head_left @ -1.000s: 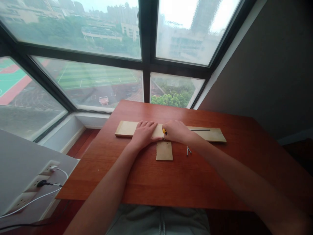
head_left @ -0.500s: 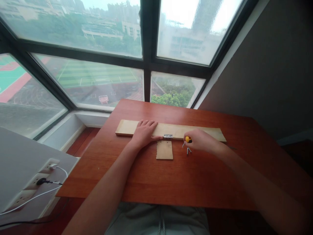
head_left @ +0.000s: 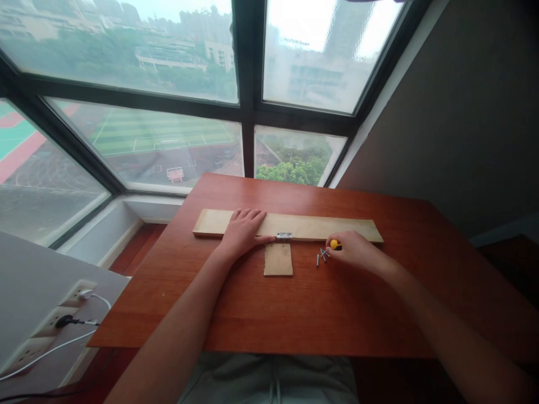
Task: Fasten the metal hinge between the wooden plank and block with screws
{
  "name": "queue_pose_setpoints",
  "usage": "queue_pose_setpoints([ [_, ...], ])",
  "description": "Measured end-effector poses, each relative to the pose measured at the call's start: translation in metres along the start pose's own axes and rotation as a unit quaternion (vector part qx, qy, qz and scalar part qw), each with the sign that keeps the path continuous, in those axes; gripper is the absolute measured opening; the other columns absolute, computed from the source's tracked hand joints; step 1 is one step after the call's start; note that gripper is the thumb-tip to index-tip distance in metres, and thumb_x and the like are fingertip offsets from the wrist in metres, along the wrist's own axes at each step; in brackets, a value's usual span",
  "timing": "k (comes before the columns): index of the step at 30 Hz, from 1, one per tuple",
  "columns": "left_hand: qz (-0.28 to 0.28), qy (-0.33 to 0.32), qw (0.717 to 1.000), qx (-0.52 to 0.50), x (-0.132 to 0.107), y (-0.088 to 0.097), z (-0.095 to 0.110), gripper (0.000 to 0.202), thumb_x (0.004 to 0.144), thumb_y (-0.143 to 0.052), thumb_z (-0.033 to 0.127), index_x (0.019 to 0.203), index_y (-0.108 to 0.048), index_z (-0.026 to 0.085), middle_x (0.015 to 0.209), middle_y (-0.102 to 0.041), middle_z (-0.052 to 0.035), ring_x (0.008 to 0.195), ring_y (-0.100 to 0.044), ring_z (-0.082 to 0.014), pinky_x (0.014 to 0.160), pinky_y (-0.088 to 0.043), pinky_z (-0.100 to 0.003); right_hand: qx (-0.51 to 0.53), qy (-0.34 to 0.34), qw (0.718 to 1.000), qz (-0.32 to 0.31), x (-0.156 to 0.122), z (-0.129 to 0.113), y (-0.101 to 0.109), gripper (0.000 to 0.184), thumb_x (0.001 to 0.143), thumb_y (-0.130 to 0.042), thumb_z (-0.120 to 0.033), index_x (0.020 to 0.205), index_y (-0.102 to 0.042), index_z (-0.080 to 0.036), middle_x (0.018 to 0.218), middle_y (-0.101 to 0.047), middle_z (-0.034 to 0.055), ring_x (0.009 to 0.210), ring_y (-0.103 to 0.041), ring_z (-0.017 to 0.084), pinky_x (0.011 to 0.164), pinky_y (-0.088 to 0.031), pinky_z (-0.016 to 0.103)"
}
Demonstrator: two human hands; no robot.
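Observation:
My left hand (head_left: 242, 233) lies with fingers spread on a long pale wooden board (head_left: 320, 225), its thumb stretched along the front edge to a small metal hinge (head_left: 284, 235). The hinge sits on that edge, near the board's middle. Just in front of it a small square wooden piece (head_left: 278, 261) with two holes lies flat. My right hand (head_left: 357, 248) is closed round a screwdriver with a yellow and black handle (head_left: 336, 244); its shaft is hidden. Beside the fingertips several loose screws (head_left: 324, 255) lie on the table, and whether the fingers touch one I cannot tell.
The brown wooden table (head_left: 236, 314) stands against slanted windows (head_left: 168, 123). A grey wall (head_left: 438, 123) rises at the right. To the left, wall sockets (head_left: 63, 320) hold plugs with cables, beyond the table's edge.
My right hand has moved slightly right with the screwdriver and is now beside the screws. A screw that was by its fingers now lies on the table. My left hand stays on the board.

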State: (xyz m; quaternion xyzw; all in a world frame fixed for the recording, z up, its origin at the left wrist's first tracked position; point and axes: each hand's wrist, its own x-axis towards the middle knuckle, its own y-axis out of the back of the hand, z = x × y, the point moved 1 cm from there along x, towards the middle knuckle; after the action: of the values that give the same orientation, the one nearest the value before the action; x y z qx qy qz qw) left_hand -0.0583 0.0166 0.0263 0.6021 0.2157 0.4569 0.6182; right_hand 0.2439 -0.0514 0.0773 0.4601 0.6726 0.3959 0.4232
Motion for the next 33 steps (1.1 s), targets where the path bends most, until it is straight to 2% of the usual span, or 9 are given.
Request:
queue_pose_setpoints([
  [13, -0.01, 0.004, 1.0, 0.002, 0.001, 0.001, 0.001, 0.074, 0.08, -0.055, 0.071, 0.136, -0.051, 0.023, 0.138, -0.057, -0.0116, 0.127, -0.048, -0.0295, 0.113, -0.025, -0.045, 0.01, 0.018, 1.0, -0.014, 0.005, 0.008, -0.008, 0.016, 0.076, -0.056, -0.023, 0.079, -0.072, -0.021, 0.083, -0.075, 0.0031, 0.077, -0.066, 0.019, 0.07, -0.042, 0.026],
  [22, -0.007, 0.002, 1.0, 0.0, 0.001, 0.0, 0.0, 0.075, 0.08, -0.057, 0.07, 0.137, -0.051, 0.022, 0.137, -0.057, -0.0118, 0.127, -0.048, -0.03, 0.113, -0.025, -0.047, -0.005, 0.0, 1.0, -0.005, 0.007, 0.005, -0.012, 0.016, 0.078, -0.057, -0.025, 0.084, -0.072, -0.021, 0.088, -0.075, 0.0067, 0.083, -0.067, 0.022, 0.076, -0.043, 0.028],
  [33, -0.003, -0.002, 1.0, 0.005, 0.001, 0.002, 0.001, 0.074, 0.08, -0.057, 0.07, 0.136, -0.052, 0.022, 0.136, -0.058, -0.0117, 0.126, -0.049, -0.03, 0.113, -0.026, -0.047, 0.003, 0.0, 1.0, -0.001, 0.008, -0.01, -0.03, 0.014, 0.078, -0.062, -0.029, 0.087, -0.07, -0.022, 0.086, -0.073, 0.0054, 0.079, -0.066, 0.02, 0.066, -0.042, 0.026],
])
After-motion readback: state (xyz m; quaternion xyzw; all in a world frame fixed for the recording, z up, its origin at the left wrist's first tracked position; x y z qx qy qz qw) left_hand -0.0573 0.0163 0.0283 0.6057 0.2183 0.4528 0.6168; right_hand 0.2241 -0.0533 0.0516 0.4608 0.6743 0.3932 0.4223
